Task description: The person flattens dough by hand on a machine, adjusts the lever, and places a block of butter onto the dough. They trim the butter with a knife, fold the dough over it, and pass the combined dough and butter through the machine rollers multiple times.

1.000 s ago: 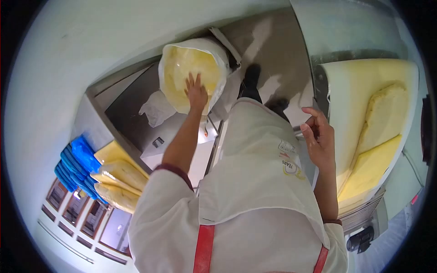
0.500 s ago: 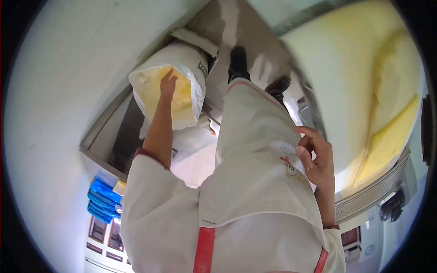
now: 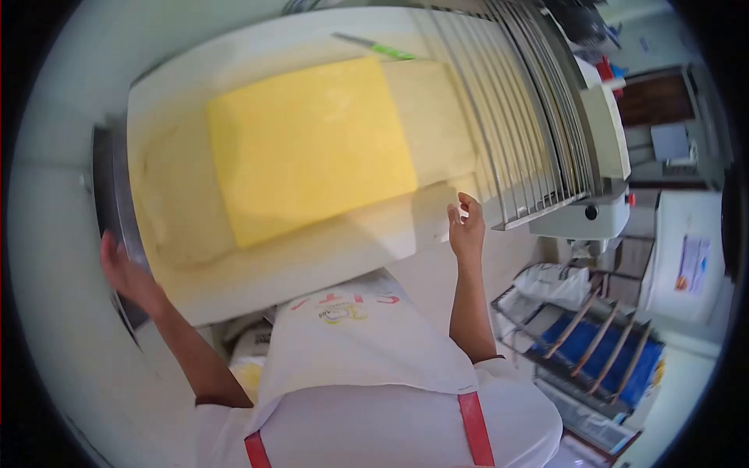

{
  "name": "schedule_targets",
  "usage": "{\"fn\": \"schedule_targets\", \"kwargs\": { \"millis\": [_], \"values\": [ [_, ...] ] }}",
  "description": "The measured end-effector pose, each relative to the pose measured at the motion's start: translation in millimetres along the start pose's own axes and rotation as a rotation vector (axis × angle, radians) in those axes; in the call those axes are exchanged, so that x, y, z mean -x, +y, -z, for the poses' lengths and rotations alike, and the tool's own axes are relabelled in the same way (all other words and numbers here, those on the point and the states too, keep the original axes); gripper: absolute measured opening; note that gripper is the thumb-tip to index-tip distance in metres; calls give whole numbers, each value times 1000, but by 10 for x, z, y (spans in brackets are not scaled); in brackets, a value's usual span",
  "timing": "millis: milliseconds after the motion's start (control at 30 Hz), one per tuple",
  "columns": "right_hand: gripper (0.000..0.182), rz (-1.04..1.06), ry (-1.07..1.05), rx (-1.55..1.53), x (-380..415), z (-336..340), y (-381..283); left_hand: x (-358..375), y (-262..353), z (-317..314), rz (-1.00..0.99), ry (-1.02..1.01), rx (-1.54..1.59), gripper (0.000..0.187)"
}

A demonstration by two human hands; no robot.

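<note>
Yellow sheet (image 3: pixel 312 148) left of right fingers (image 3: pixel 466 202) (apart).

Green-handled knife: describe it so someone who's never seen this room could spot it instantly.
Start at the pale worktop, where a big yellow sheet lies on paler dough. The knife lies just past the sheet's far edge, near its right corner. Its bright green handle sets it apart from the yellow sheet and the metal rack to its right.

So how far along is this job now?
Looks done: the yellow sheet lies flat on the pale dough. In hand: apparently nothing; the left hand and right hand look empty. Perhaps left: the dough's two ends, which lie uncovered and unfolded.
</note>
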State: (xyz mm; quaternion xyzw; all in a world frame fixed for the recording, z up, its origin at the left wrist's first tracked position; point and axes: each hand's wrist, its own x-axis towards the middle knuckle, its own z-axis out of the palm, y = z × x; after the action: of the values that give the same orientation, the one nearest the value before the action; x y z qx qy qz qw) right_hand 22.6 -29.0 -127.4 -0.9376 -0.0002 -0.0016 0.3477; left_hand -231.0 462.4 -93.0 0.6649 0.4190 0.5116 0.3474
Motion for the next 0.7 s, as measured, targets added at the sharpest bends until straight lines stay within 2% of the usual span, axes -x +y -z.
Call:
{"fn": "schedule_targets", "kwargs": {
  "millis": [67,100,133,200,233,267,300,333,433,533,633,667,700],
  "values": [
    [47,-7,97,16,-212,-138,336,-294,60,-981,3,-305,186,31],
    [51,-9,140,32,-317,-182,430,-108,725,-1523,21,-501,126,31],
    [53,-30,155,-9,-448,-216,439,47,930,-2061,-197,-639,79,31],
    [58,-66,166,-74,-670,-239,286,352,1219,-3025,-217,-956,155,30],
    [59,-132,113,-269,-733,-179,233,587,1453,-3398,-294,-1028,42,31],
    [60,-192,53,-462,-807,-105,161,708,1396,-3809,-467,-1107,50,34],
    [61,-245,-13,-653,-900,-49,80,812,1346,-4161,-542,-1102,-20,34],
    [55,-298,59,-800,-912,-34,4,873,1291,-4463,-614,-1093,-93,35],
    [49,-536,108,-967,-950,-110,167,811,1080,-5051,-673,-1220,-144,28],
    [44,-613,-189,-810,-1077,64,14,664,1100,-5312,-741,-1362,-266,21],
    [45,-413,27,-937,-1031,-144,-84,505,930,-5537,-778,-1268,-160,18],
    [44,-352,71,-996,-1014,-226,-85,465,924,-5569,-660,-1331,-313,23],
    [44,-454,63,-1080,-1038,-242,-91,533,912,-5568,-757,-1237,-238,29]
  ]
}}
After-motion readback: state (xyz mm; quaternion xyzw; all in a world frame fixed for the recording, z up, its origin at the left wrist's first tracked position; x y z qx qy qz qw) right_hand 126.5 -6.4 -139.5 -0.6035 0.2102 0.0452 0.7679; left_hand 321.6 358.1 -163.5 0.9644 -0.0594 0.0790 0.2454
